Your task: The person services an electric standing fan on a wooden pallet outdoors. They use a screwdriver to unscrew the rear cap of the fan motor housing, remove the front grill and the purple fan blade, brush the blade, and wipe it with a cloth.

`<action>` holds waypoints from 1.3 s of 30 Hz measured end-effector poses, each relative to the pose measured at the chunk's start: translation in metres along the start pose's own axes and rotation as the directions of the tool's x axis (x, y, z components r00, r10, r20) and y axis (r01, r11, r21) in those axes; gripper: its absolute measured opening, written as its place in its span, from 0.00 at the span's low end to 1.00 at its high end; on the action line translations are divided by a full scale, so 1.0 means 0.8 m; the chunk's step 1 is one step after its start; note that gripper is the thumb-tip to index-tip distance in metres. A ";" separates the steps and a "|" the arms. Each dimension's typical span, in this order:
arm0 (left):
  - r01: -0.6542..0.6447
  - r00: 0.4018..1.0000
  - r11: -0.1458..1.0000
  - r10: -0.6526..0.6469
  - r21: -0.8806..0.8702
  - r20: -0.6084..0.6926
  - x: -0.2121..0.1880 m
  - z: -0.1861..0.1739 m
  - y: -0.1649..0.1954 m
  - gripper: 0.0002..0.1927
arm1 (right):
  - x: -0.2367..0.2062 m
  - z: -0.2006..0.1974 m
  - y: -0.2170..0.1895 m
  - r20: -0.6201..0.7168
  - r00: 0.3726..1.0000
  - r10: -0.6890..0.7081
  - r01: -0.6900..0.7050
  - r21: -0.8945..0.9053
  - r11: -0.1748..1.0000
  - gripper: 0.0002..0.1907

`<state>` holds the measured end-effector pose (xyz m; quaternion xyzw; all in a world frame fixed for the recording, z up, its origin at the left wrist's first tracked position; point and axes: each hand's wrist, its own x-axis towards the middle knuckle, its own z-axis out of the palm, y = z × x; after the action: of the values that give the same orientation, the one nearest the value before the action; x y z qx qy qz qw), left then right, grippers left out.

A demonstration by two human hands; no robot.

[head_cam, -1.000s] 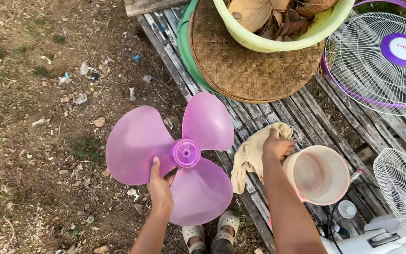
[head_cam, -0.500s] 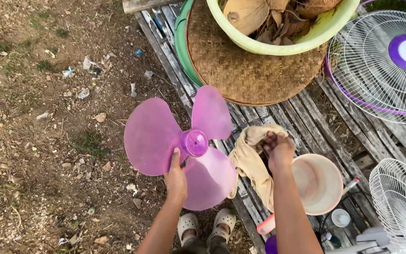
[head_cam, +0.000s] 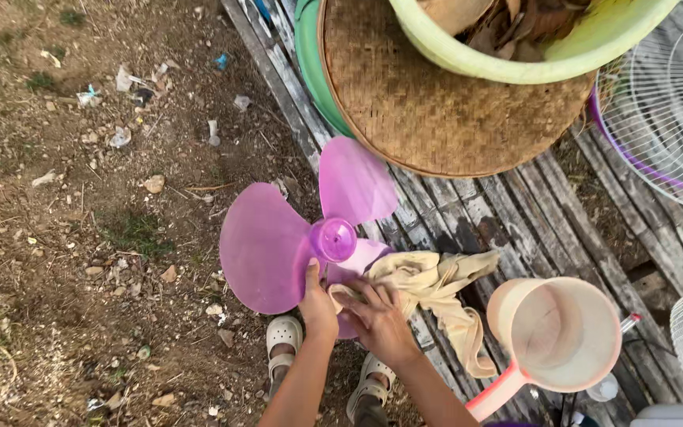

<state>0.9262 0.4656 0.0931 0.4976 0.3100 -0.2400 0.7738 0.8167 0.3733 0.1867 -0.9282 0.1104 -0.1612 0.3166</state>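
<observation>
My left hand (head_cam: pixel 318 304) grips the purple fan blade (head_cam: pixel 278 245) at frame centre; my right hand (head_cam: pixel 377 316) presses a beige cloth (head_cam: pixel 428 289) onto its hidden lower blade. The cut-off green basin (head_cam: pixel 515 59) holds dry leaves (head_cam: pixel 515 24).

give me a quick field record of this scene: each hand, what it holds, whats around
left hand: grips the purple fan blade just below its hub
right hand: presses a beige cloth onto the blade
nearby right: pink scoop on the wooden slat platform
above: woven tray under a green basin of dry leaves
far right: white fan grille
ground: dirt, litter, sandalled feet
</observation>
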 end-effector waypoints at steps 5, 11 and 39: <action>0.024 0.998 0.999 -0.026 0.042 0.062 0.005 -0.026 0.022 0.39 | -0.009 -0.018 0.013 0.004 0.828 0.560 -0.559 0.075 0.826 0.12; -0.241 0.942 0.740 0.023 0.628 0.334 -0.098 -0.031 0.087 0.30 | -0.111 -0.235 0.009 -0.599 0.404 0.692 -0.645 0.349 0.679 0.10; -0.930 0.266 0.177 -0.275 0.321 0.924 -0.273 0.244 -0.191 0.08 | -0.247 -0.267 0.197 0.022 0.177 0.984 -0.712 0.693 0.113 0.17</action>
<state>0.7177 0.2403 0.2159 0.6815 -0.5207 -0.3450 0.3813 0.5395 0.1938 0.2025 -0.4620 0.6595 -0.1724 0.5673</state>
